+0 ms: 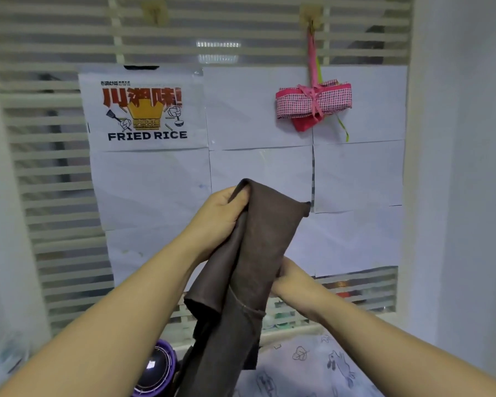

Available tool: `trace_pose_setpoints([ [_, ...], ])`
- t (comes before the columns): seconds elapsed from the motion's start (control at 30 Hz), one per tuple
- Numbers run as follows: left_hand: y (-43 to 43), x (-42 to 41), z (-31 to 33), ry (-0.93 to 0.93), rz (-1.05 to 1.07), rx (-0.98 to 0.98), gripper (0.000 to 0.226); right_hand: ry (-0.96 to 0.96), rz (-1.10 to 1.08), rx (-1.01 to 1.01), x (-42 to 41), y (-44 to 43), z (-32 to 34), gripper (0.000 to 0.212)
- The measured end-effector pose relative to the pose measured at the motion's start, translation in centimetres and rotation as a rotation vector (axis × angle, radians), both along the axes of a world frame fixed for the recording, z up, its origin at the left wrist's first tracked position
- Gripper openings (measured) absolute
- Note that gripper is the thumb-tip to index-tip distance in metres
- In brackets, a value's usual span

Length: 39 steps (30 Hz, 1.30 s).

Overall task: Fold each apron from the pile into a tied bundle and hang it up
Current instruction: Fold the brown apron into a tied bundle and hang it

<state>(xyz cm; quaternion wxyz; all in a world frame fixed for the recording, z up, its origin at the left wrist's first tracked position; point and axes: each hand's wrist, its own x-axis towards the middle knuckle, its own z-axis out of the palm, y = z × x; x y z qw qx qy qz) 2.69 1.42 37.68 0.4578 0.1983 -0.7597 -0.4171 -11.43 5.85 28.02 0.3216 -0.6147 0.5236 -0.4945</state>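
Slatted partition point(55, 167) ahead, papered over with blank sheets point(258, 179) and a fried rice poster point(143, 110). Brown apron point(258, 253) held up mid-air in front of it, folded lengthwise, tail hanging down so the fold stays straight. Left hand point(218, 213) pinches the top edge, right hand point(289, 279) grips lower down with its fingers behind the cloth; hands apart. Pink checked bundle point(314, 101) already hangs on the right hook point(312, 12), left hook point(154, 11) free. Purple object point(155, 365) sits under the hanging end, possible snag
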Motion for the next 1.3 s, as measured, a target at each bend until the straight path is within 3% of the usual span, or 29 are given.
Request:
trace_pose_setpoints([
  [0.1, -0.6, 1.2, 0.0, 0.064, 0.051, 0.042, 0.035, -0.065, 0.015, 0.047, -0.5, -0.5, 0.2, 0.031],
  [0.23, -2.9, 3.8, -0.9, -0.020, 0.212, -0.023, 0.031, -0.193, -0.059, 0.079, -2.9, 0.1, 0.8, 0.022],
  [0.33, -5.8, 6.2, -2.6, -0.285, 0.423, -0.141, 0.036, -0.242, -0.215, 0.044, -5.3, 0.9, 2.1, 0.024],
  [0.47, -8.4, 8.0, -5.8, -0.760, 0.480, -0.205, 0.037, -0.318, -0.401, -0.046, -8.2, 2.3, 5.1, 0.021],
  [0.6, -9.5, 6.7, -7.9, -0.940, 0.490, -0.208, 0.032, -0.112, -0.382, -0.040, -9.0, 3.8, 8.8, 0.020],
  [0.67, -9.0, 4.9, -8.8, -1.010, 0.632, -0.299, 0.018, -0.017, -0.381, -0.059, -8.4, 3.9, 10.3, 0.022],
  [0.73, -7.2, 2.7, -9.8, -0.859, 0.812, -0.411, 0.020, 0.010, -0.403, -0.110, -7.7, 3.6, 11.2, 0.023],
  [0.77, -5.9, 1.5, -10.3, -0.640, 0.814, -0.416, 0.020, 0.014, -0.420, -0.139, -7.3, 3.4, 11.5, 0.023],
  [0.83, -2.7, -0.5, -11.0, -0.248, 0.662, -0.329, 0.004, 0.016, -0.456, -0.180, -6.7, 3.1, 11.9, 0.022],
  [0.87, -1.4, -1.4, -11.6, -0.176, 0.551, -0.271, 0.006, 0.016, -0.465, -0.186, -6.5, 2.9, 12.0, 0.021],
  [0.97, 0.3, -2.7, -15.1, -0.282, 0.247, -0.179, 0.007, 0.031, -0.442, -0.152, -5.6, 2.9, 12.2, 0.021],
  [1.03, 0.2, -3.0, -17.4, -0.369, 0.174, -0.145, 0.038, 0.061, -0.394, -0.136, -5.0, 3.1, 12.4, 0.022],
  [1.13, -0.5, -3.4, -19.5, -0.474, 0.154, 0.047, 0.076, 0.072, -0.326, -0.140, -4.4, 3.6, 12.9, 0.023],
  [1.3, -2.2, -3.9, -22.8, -0.442, 0.226, 0.579, 0.094, 0.011, -0.315, -0.170, -4.7, 4.3, 13.3, 0.022],
])
